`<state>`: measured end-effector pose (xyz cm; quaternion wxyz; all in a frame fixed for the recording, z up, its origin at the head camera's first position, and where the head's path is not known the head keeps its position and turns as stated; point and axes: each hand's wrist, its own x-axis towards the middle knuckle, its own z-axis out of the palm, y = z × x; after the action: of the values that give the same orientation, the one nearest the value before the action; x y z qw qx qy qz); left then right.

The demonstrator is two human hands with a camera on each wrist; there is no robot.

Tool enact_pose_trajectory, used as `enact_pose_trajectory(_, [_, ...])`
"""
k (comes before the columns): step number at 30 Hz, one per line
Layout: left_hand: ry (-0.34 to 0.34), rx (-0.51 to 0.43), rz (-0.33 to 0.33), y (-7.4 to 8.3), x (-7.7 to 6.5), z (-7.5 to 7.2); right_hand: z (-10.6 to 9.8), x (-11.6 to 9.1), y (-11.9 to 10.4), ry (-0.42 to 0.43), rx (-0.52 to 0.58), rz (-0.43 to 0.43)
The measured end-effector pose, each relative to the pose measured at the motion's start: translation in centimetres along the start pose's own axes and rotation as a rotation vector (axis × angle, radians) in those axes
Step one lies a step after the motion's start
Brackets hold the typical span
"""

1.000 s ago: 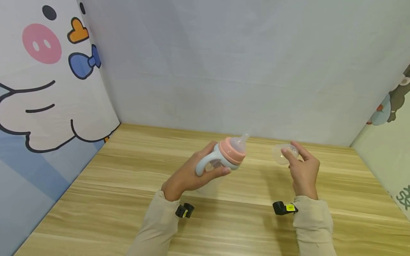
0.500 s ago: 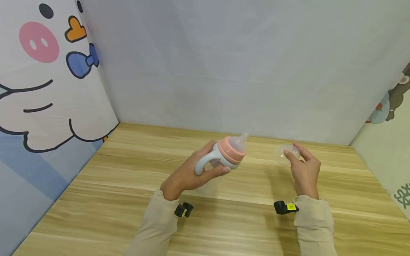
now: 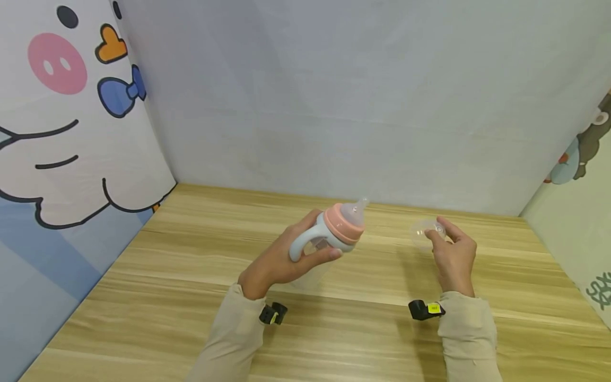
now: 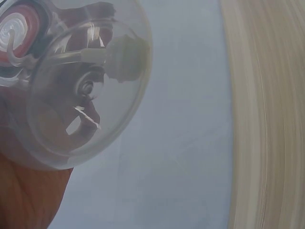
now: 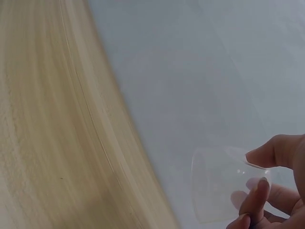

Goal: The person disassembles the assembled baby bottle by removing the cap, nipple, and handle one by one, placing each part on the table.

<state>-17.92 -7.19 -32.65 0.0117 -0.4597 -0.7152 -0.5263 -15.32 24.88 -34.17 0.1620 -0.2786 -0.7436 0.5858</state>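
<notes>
My left hand (image 3: 291, 258) grips a baby bottle (image 3: 345, 223) with a pink collar, a clear teat and pale blue handles. The bottle is tilted, its teat pointing up and to the right. In the left wrist view the clear bottle's rounded base (image 4: 114, 129) faces the camera, and a straw with a weighted end shows inside. To the right, my right hand (image 3: 454, 258) pinches a clear dome-shaped cap (image 3: 422, 233) between thumb and fingers, above the table. The right wrist view shows the same transparent cap (image 5: 217, 186) held near its narrow end.
Both hands are over a wood-grain table (image 3: 191, 329). A pale grey curtain (image 3: 334, 106) rises behind its far edge. Cartoon-printed panels stand at the left (image 3: 57, 132) and right (image 3: 582, 223). Black wrist cameras (image 3: 273, 313) sit on both sleeves.
The cap in my right hand has turned slightly, and the thumb has shifted a little on it. The left hand keeps its hold on the bottle almost unmoved.
</notes>
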Motion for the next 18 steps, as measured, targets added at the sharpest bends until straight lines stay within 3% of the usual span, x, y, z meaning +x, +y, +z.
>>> enact_pose_trajectory(7, [-0.007,-0.006,-0.004,0.14,-0.05,-0.04,-0.08,0.14,0.48,-0.010,-0.040,0.033])
enact_pose_trajectory(18, [0.001,0.002,0.005,0.04,-0.14,-0.14,-0.04,0.41,0.70,-0.029,-0.016,0.053])
